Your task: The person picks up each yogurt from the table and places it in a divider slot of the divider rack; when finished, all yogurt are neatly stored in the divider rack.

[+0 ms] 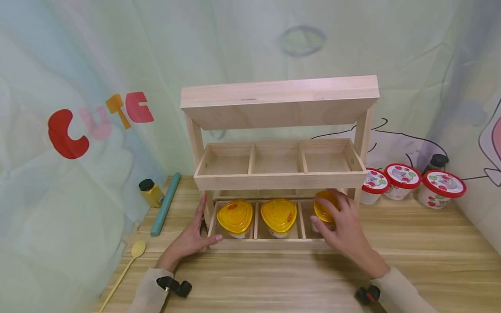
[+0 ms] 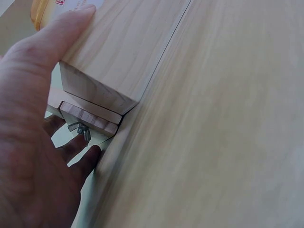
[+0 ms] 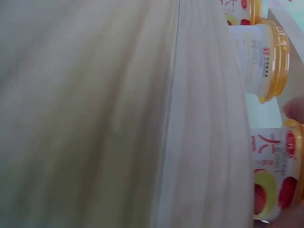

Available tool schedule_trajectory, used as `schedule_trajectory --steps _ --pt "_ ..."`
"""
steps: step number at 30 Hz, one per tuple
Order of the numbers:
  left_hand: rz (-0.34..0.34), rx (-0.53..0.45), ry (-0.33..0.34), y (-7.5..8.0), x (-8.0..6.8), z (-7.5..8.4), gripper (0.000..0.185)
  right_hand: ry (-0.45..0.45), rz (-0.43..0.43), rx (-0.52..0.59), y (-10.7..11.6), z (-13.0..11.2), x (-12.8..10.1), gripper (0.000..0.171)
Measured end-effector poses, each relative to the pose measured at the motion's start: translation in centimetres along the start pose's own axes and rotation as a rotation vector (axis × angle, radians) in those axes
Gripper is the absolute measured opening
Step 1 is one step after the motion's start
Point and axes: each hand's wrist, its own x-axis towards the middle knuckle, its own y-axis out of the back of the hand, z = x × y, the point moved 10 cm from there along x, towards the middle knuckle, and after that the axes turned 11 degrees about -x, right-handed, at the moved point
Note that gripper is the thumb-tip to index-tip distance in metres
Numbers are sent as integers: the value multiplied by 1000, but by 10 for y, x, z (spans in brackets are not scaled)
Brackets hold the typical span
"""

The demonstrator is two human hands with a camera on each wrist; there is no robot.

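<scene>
A wooden tiered rack (image 1: 279,180) stands on the table; its middle and bottom trays each have three compartments. My left hand (image 1: 190,241) holds the bottom tray's left end, thumb over the front edge. In the left wrist view, its fingers lie behind the corner by a wing nut (image 2: 81,129). At the bottom right compartment, my right hand (image 1: 346,226) grips a yellow-lidded tub (image 1: 325,206) by its lid. Two similar yellow-lidded tubs sit in the left (image 1: 235,216) and middle (image 1: 278,215) compartments. The right wrist view shows the gripped tub's printed side (image 3: 275,166), but little of the hand.
Several red-lidded tubs (image 1: 440,189) stand right of the rack, with a black-capped container (image 1: 436,163) behind them. To the left are a black-capped yellow jar (image 1: 151,193), a teal stick (image 1: 165,204) and a long yellow spoon (image 1: 125,271). A printed curtain (image 1: 250,43) hangs behind.
</scene>
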Motion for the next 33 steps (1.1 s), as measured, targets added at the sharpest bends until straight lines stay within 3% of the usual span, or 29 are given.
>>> schedule_trajectory --steps 5,8,22,33 --pt "1 2 5 0 0 0 136 4 -117 -46 -10 -4 3 48" --pt "0 1 7 0 0 -1 136 0 -138 -47 -12 -5 3 50" --pt "1 1 29 0 0 -2 135 -14 -68 35 11 -4 1 64" --pt "1 10 18 1 1 -2 135 -49 -29 40 50 5 -1 64"
